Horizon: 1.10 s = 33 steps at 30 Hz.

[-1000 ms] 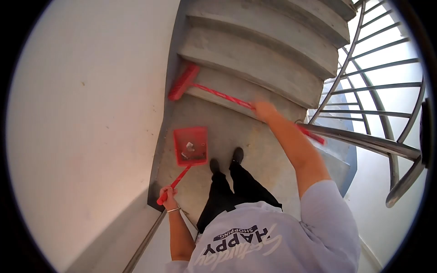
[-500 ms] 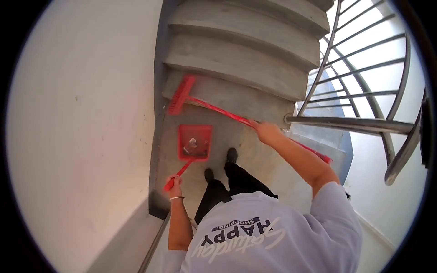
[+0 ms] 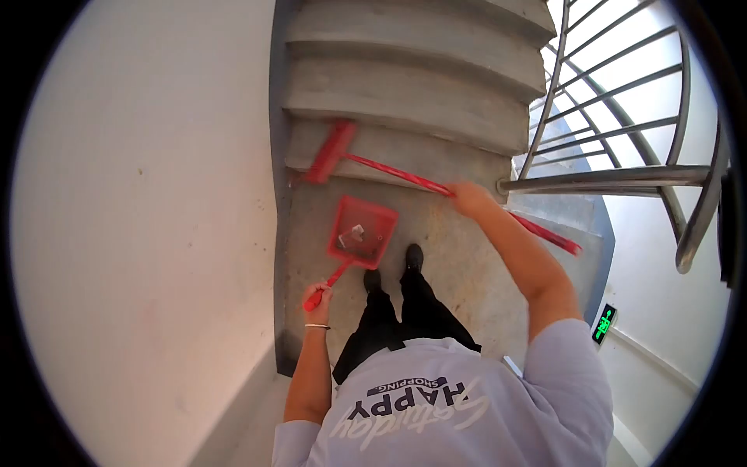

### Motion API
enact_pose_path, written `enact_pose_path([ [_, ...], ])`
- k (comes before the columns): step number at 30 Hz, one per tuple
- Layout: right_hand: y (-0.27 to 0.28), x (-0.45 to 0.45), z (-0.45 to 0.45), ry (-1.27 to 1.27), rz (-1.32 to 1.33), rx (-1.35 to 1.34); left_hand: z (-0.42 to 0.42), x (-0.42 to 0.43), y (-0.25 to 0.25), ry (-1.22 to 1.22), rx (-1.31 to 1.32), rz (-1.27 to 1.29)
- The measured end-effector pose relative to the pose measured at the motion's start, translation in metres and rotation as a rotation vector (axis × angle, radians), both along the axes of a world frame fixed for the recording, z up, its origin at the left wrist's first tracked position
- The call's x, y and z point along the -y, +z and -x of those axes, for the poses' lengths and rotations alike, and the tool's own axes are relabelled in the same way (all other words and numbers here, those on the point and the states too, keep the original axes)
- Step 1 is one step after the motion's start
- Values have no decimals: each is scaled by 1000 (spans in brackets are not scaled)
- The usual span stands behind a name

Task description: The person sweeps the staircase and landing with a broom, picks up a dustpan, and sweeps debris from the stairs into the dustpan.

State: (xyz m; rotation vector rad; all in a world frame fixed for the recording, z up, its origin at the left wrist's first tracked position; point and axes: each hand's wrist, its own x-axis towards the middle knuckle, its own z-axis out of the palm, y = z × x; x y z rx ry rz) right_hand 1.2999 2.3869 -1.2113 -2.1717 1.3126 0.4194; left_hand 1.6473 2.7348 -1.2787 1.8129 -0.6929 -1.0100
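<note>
My left hand [image 3: 317,299] is closed round the short handle of a red dustpan [image 3: 332,228]. Some whitish litter [image 3: 355,234] and small dark bits lie in the pan, which is in front of my feet. With my right hand [image 3: 471,200] I grip the red shaft of a broom [image 3: 401,173]. Its red bristle head [image 3: 332,152], blurred by motion, is at the left end of the lowest step, up and left of the dustpan. The rear end of the shaft sticks out to the right, past my forearm.
Curved grey concrete steps [image 3: 412,74] rise ahead. A metal railing [image 3: 607,180] bounds the right side, and a white wall [image 3: 148,218] with a dark skirting strip bounds the left. My black shoes [image 3: 414,257] stand on the landing. A lit green sign [image 3: 604,324] is on the lower right wall.
The dustpan has shifted up and right and tilted, with its litter still inside. The broom head has moved slightly right and up, and my right hand has risen a little.
</note>
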Motion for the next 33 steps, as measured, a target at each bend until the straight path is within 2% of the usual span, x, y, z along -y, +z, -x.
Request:
enact_pose_path([
  [3,94,-28,12,0,12,-203,-3,-7,-11,-60,104,22],
  [5,127,-48,16,-19,-2,-317,1,-1,9,54,-143,-17],
  [9,99,-61,9,38,-20,-338,-1,8,5,60,-179,-67],
  [11,72,-62,-1,59,-40,-288,2,10,-3,-27,-108,-52],
  [14,25,-64,6,2,-62,-283,12,21,1,-87,-52,-67],
  [17,11,-76,51,-152,-17,-195,19,32,-7,-112,-101,-45],
  [20,25,-104,98,-263,-13,-207,26,38,-30,-87,-163,-51],
  [25,49,-154,150,-364,-44,-313,52,61,-27,-83,-203,-33],
  [29,66,-202,147,-502,-53,-332,52,71,-27,-90,-256,-14],
  [32,86,-234,140,-579,-65,-334,53,74,-45,-97,-324,4],
  [33,82,-245,144,-639,-67,-286,54,76,-49,-116,-273,-19],
])
